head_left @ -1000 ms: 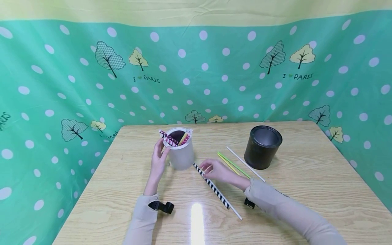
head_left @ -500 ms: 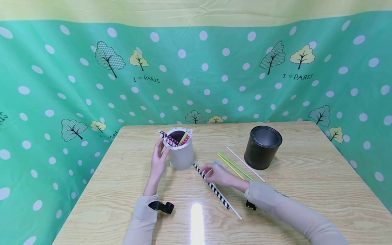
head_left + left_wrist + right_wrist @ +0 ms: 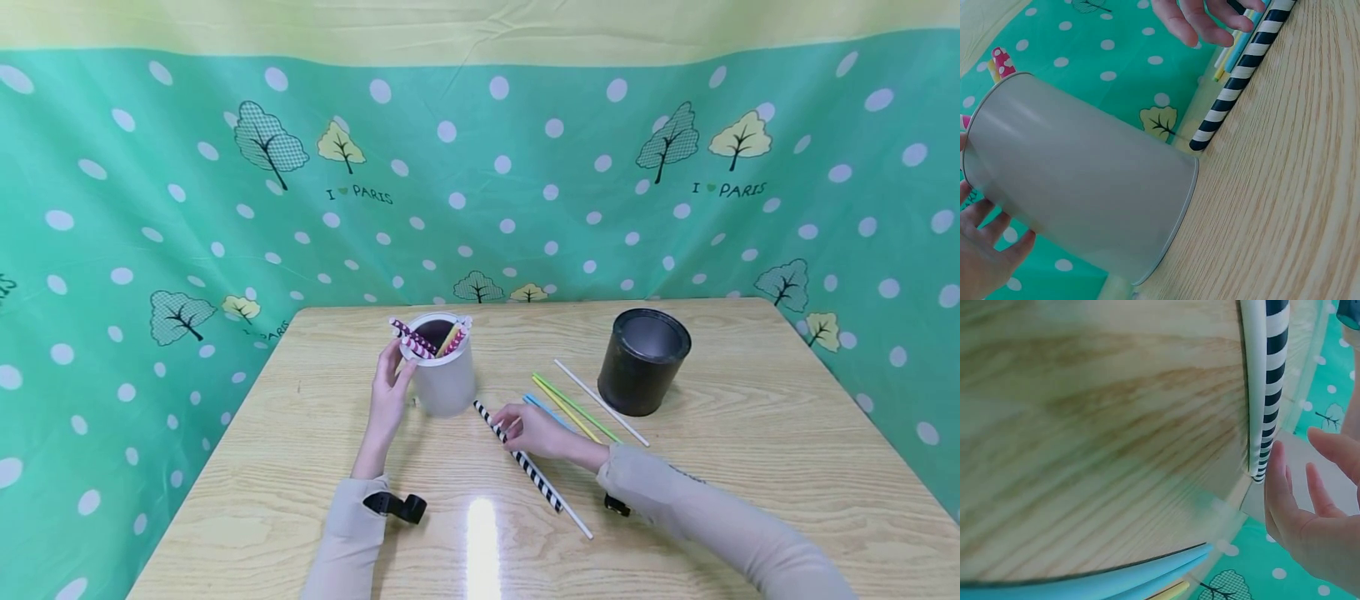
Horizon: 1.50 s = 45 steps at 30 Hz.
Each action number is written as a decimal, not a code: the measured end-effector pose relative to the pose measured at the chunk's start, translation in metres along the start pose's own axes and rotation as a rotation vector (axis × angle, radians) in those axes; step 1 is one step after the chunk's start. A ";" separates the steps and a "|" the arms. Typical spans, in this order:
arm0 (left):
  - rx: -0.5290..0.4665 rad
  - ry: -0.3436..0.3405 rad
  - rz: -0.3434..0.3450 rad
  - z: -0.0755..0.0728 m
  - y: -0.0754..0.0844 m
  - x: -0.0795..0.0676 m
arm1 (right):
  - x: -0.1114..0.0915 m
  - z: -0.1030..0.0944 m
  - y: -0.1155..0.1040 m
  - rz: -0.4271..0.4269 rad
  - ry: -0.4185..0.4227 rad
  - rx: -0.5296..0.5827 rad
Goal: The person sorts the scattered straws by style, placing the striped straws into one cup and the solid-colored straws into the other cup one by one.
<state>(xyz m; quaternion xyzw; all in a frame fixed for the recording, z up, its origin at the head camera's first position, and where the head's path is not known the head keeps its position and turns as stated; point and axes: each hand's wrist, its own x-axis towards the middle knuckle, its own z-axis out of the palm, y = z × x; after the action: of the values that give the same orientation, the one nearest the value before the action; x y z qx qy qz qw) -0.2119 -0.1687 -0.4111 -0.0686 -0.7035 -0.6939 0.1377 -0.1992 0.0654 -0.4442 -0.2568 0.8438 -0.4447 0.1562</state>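
Note:
My left hand (image 3: 385, 406) grips a white can (image 3: 444, 387) at its left side, fingers round the rim and thumb at the front. Dotted and striped purple-and-white straws (image 3: 414, 337) and a yellow one lean in the can. Over the table to the right, my right hand (image 3: 536, 433) hovers with loosely bent fingers, close by a black-and-white striped straw (image 3: 540, 481). Nothing lies between those fingers in the right wrist view. A plain white straw (image 3: 1255, 381) lies alongside the striped one. Blue straws (image 3: 1116, 580) rest beyond the right hand.
A black can (image 3: 637, 375) stands at the right rear of the wooden table (image 3: 750, 467). Between it and my right hand lie yellow (image 3: 566, 406), green (image 3: 558, 390) and white (image 3: 600, 398) straws. A polka-dot curtain (image 3: 525, 208) hangs behind the table.
My right hand has shifted slightly toward me and to the right, uncovering the ends of the blue straws. The left hand, the cans and the straws have stayed put.

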 end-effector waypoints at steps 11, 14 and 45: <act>-0.010 0.001 -0.006 0.001 -0.001 0.000 | 0.002 0.004 0.006 -0.038 -0.014 -0.049; -0.013 -0.001 -0.005 0.001 -0.001 0.000 | 0.003 0.005 0.007 -0.063 -0.023 -0.054; -0.022 0.008 -0.002 0.001 0.000 0.000 | 0.010 0.008 0.007 -0.133 -0.157 -0.228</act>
<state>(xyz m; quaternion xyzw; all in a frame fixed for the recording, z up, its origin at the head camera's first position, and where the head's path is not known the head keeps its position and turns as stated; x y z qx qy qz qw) -0.2116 -0.1673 -0.4110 -0.0664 -0.6954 -0.7019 0.1390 -0.2050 0.0575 -0.4551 -0.3624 0.8550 -0.3338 0.1618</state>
